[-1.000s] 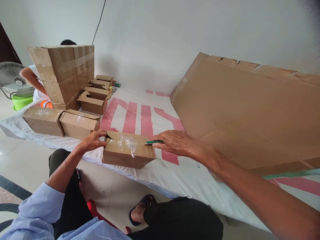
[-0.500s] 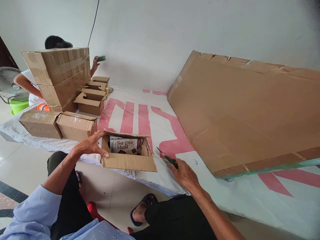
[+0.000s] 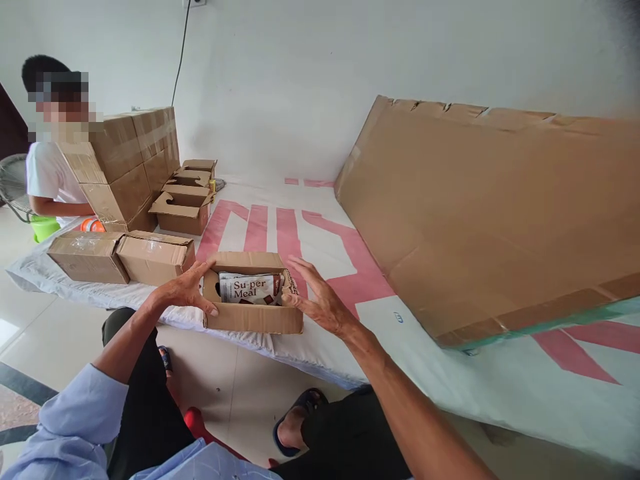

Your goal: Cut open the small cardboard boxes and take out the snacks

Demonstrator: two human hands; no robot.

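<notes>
An open cardboard box (image 3: 254, 319) stands near the front edge of the covered table. Inside it lie printed "Su-per Meal" packets (image 3: 250, 289), mostly white and brown. My left hand (image 3: 193, 288) grips the box's left end, its thumb over the near wall and its fingers at the far side. At the right end, my right hand (image 3: 320, 297) has its fingers spread around the corner, with the thumb close to the rim. Whether that hand presses on the cardboard I cannot tell. No tool shows in it.
Two taped boxes (image 3: 123, 257) sit to the left, before a taped stack (image 3: 133, 157) and several open boxes (image 3: 183, 207). A large cardboard sheet (image 3: 490, 227) leans against the wall on the right. Another person (image 3: 55, 167) is behind the stack.
My right hand has moved left to the box's right end; the thin green-handled tool it held is out of sight. The box's side flaps stand more upright. The other person has shifted left.
</notes>
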